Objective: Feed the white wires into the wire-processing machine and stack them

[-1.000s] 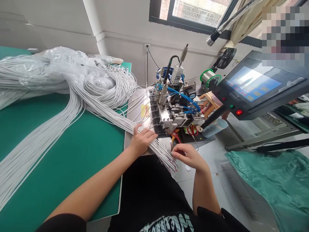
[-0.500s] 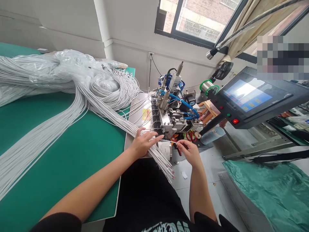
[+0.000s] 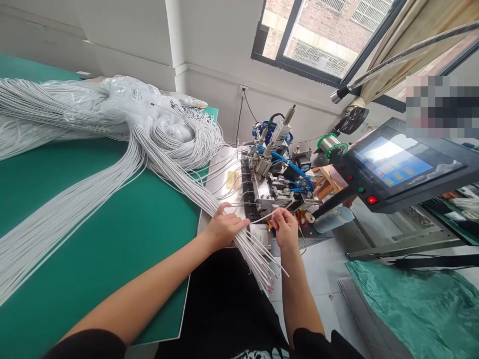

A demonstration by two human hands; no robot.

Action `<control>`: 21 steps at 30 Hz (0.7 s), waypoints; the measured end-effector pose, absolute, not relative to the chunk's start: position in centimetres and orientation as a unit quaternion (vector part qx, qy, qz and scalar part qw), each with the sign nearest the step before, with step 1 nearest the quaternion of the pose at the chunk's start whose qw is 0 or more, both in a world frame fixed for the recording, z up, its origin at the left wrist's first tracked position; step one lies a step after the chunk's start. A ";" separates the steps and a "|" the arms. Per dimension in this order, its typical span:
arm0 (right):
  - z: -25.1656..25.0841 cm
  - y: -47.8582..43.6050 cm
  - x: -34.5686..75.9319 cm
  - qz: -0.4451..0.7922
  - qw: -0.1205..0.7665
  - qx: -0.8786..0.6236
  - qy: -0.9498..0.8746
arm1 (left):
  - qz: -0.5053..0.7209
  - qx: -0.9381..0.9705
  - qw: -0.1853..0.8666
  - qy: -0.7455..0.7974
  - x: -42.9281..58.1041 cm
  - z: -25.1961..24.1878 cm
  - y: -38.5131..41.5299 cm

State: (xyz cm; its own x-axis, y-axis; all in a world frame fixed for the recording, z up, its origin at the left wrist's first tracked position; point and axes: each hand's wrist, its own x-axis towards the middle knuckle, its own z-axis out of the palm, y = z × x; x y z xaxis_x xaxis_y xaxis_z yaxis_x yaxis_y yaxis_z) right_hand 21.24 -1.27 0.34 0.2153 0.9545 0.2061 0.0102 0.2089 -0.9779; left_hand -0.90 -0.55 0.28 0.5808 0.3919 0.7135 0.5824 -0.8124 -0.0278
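My left hand (image 3: 224, 229) is closed over a bundle of thin white cables (image 3: 202, 195) at the corner of the green table. The loose cable ends (image 3: 262, 267), some with red tips, fan out below it over my lap. Between the thumb and fingertips of my right hand (image 3: 285, 227) is one white cable (image 3: 263, 218), stretched across from the left hand. Directly beyond both hands stands a bench machine (image 3: 267, 174) with metal cylinders and blue air hoses. Several single cables run into its black slotted edge (image 3: 247, 174).
More cables in clear plastic (image 3: 130, 97) lie across the green table (image 3: 93, 199). To the right, a control screen (image 3: 392, 159) stands on an arm near a solder wire spool (image 3: 331, 144). A green sheet (image 3: 419, 299) lies low on the right.
My right hand has moved left and slightly up, with the cable now slanting up to it. One cable end juts out from the bundle below. The view has shifted a little.
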 end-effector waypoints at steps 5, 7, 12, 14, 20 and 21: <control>0.0 -1.1 21.9 0.415 0.586 -0.506 -0.478 | -0.356 -0.875 0.150 -0.292 -1.0 0.4 -0.6; -0.2 -1.2 22.5 0.374 0.534 -0.552 -0.520 | -0.360 -0.867 0.158 -0.305 -1.1 0.6 -0.7; -0.2 -1.2 23.2 0.226 0.384 -0.600 -0.665 | -0.374 -0.854 0.144 -0.331 -1.0 0.6 -0.8; -0.2 -0.9 23.2 0.199 0.367 -0.592 -0.690 | -0.371 -0.852 0.145 -0.340 -0.9 0.5 -0.8; -1.2 0.0 23.3 0.316 0.380 -0.579 -0.648 | -0.350 -0.845 0.156 -0.374 -0.5 0.0 -0.6; -1.5 0.2 23.3 0.343 0.396 -0.575 -0.628 | -0.347 -0.844 0.155 -0.378 -0.4 0.0 -0.6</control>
State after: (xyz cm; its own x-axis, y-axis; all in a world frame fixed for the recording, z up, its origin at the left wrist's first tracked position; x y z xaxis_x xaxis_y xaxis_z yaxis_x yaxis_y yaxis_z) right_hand 23.32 0.15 -1.53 -0.0255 0.9944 0.1029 0.4502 0.1034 -0.8869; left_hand -0.42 -0.63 0.02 0.4723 0.5307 0.7037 0.7462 -0.6657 0.0013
